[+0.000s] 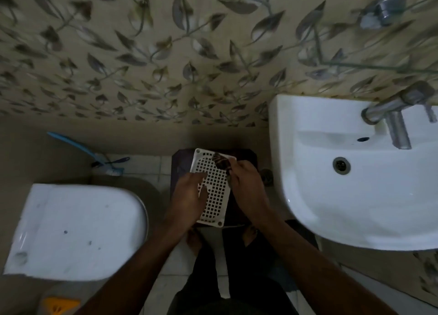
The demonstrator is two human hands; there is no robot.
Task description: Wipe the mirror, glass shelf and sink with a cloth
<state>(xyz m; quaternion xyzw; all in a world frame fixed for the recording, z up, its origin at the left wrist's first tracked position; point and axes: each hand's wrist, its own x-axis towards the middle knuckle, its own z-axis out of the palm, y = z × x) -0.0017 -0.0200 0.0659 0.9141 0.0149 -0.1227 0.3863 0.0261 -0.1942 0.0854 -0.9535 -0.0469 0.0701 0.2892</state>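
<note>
I look down between a toilet and a white sink. My left hand holds a white perforated plastic grille by its left edge, thumb across the front. My right hand grips a dark striped cloth and presses it against the grille's upper right corner. The sink, with a steel tap and a round drain, lies to the right of both hands. A glass shelf edge shows faintly above the sink. The mirror is out of view.
A closed white toilet lid fills the lower left. A blue toilet brush leans in the corner behind it. A dark stool or box stands on the tiled floor under the grille. Leaf-patterned tiles cover the wall. An orange object sits at the bottom left.
</note>
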